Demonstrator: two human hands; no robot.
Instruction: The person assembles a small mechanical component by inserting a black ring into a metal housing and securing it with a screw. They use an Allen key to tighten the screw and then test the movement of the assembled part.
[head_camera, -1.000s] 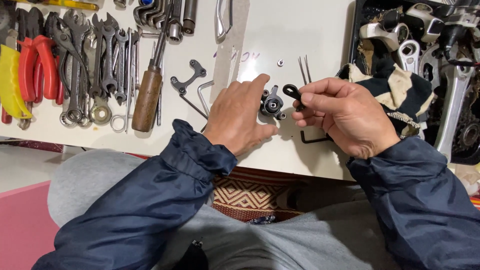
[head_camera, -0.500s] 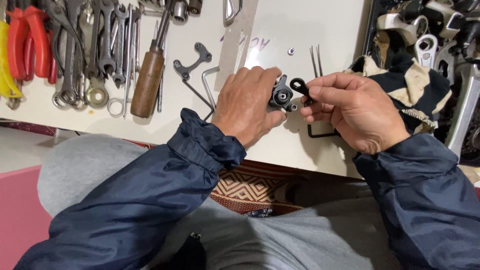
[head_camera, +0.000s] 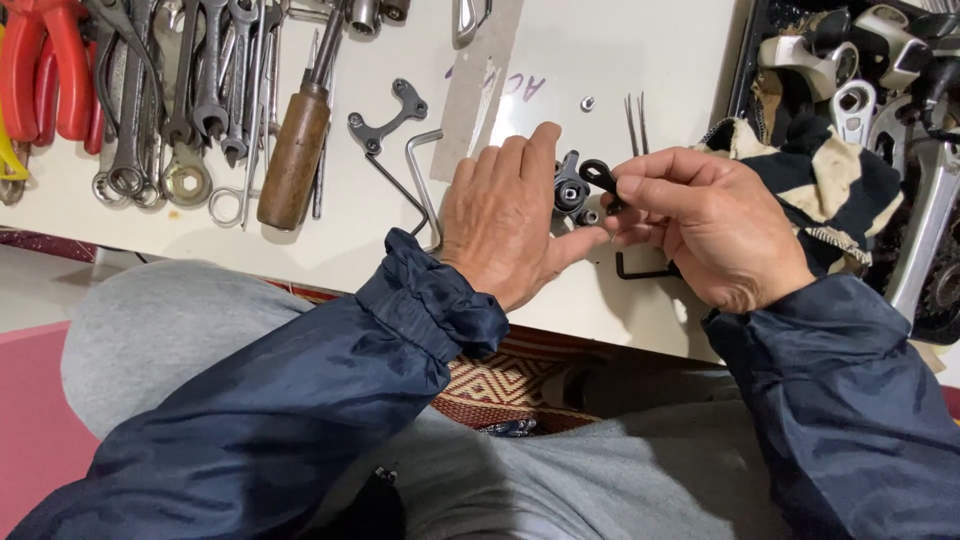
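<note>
Small dark metal part (head_camera: 570, 188) upright on white board; black link (head_camera: 598, 180) touching it.

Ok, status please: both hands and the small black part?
Left hand steadies small black part. Right hand pinches black link. Nothing between them.

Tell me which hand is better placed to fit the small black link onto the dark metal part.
Right. The right hand already pinches the small black link right beside the dark metal part, which the left hand steadies on the white board.
</note>
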